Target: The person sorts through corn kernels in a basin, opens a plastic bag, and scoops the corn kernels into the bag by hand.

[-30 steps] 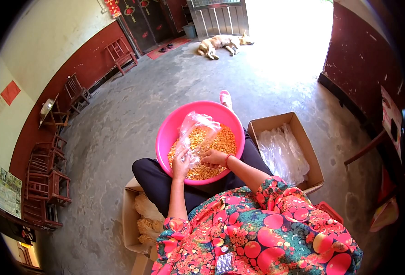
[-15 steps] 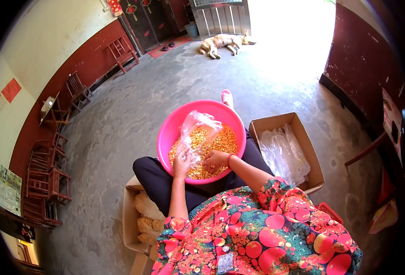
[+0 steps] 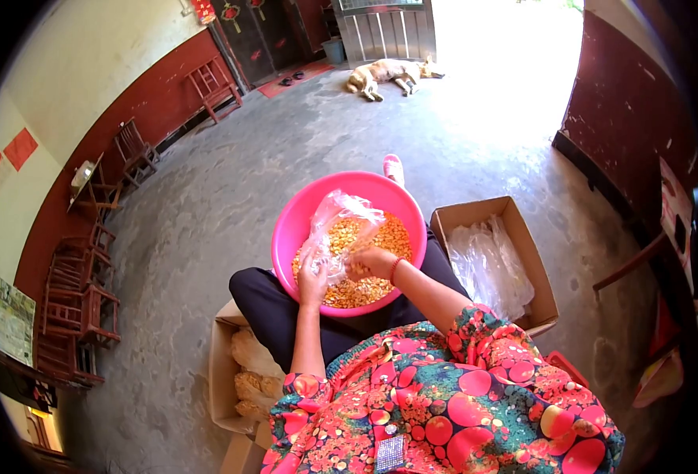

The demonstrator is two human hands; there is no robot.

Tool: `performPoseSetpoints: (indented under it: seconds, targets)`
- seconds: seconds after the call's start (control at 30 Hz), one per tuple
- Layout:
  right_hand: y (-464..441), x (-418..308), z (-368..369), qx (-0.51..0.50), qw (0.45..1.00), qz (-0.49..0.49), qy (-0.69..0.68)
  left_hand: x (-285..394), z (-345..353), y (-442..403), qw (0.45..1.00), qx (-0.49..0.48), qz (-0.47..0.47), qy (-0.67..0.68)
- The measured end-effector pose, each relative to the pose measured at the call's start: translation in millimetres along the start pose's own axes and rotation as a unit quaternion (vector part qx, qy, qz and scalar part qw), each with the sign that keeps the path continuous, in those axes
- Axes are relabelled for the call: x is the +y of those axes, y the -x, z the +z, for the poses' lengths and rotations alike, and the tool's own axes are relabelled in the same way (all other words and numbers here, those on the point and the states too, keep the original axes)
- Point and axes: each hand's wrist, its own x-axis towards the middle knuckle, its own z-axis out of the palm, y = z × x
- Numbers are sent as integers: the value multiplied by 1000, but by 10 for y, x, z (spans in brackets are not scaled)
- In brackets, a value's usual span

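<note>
A pink basin (image 3: 287, 229) rests on my lap, holding loose yellow corn kernels (image 3: 392, 235). My left hand (image 3: 312, 278) is closed on the edge of a clear plastic bag (image 3: 335, 209), which hangs over the kernels inside the basin. At the bag's near side, my right hand (image 3: 374, 261) has its fingers curled around some corn kernels, touching or just entering the bag's opening; the fingertips are partly hidden by the film. A red bracelet circles the right wrist.
To my right stands a cardboard box (image 3: 545, 288) of clear plastic bags (image 3: 487, 265). Another cardboard box (image 3: 221, 371) at my left contains filled bags (image 3: 256, 387). Wooden chairs (image 3: 80, 312) line the left wall. A dog (image 3: 388, 75) lies near the bright doorway.
My right hand has risen from the kernels to the bag, now with corn in its fingers. My left hand still keeps hold of the bag in nearly the same place.
</note>
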Motion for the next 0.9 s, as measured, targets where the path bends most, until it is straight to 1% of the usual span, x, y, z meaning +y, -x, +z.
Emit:
performPoseSetpoints:
  seconds: [0.03,0.07,0.1,0.13,0.17,0.23,0.3,0.33,0.37,0.43,0.53,0.6,0.63,0.7,0.73,0.8,0.83,0.87,0.9]
  targets:
    - [-214,-9,-137,-53,992,-30,-110,18,-4,-4,1000,-8,-3,13]
    - [-198,-223,-35,-64,931,-153,326,19,-5,-8,1000,-8,-4,13]
    - [-172,-447,82,27,681,-269,681,18,-2,-9,1000,-6,-1,6]
    - [-236,-521,75,78,549,-425,715,22,2,-5,1000,-4,2,0]
    - [-522,-497,-66,96,693,-348,624,67,-12,-1,1000,-7,-3,-26]
    - [-688,-489,-110,110,811,-261,511,-34,9,1,1000,-7,-20,-5]
    - [-419,-590,134,218,754,-264,560,-63,6,0,999,-8,-37,17]
    - [-378,-550,91,218,754,-263,560,-32,-2,0,1000,-6,-25,1]
    - [-321,-481,-16,135,746,-215,616,-17,0,2,1000,-5,-14,-15]
    - [-237,-265,-167,71,637,-172,748,-9,-4,5,1000,-10,-9,-11]
    - [-150,59,-150,203,650,-55,730,-23,1,6,1000,-13,-9,-14]
    - [13,155,40,252,649,-66,715,-30,-2,9,1000,-13,-15,-20]
    - [27,193,91,252,649,-65,715,-18,-6,8,999,-17,-14,-26]
    - [42,241,184,181,642,-37,745,-36,-2,13,999,-24,-12,-30]
    - [84,231,258,183,641,-37,744,-100,8,12,999,-26,-6,-36]
    - [171,204,394,109,632,4,768,-105,17,8,999,-27,3,-40]
    - [165,248,357,116,647,-14,754,-53,4,17,999,-30,1,-41]
    - [120,284,277,116,647,-14,754,-12,-6,26,999,-33,-2,-41]
    - [62,321,189,99,656,-33,748,19,-7,29,999,-33,-2,-42]
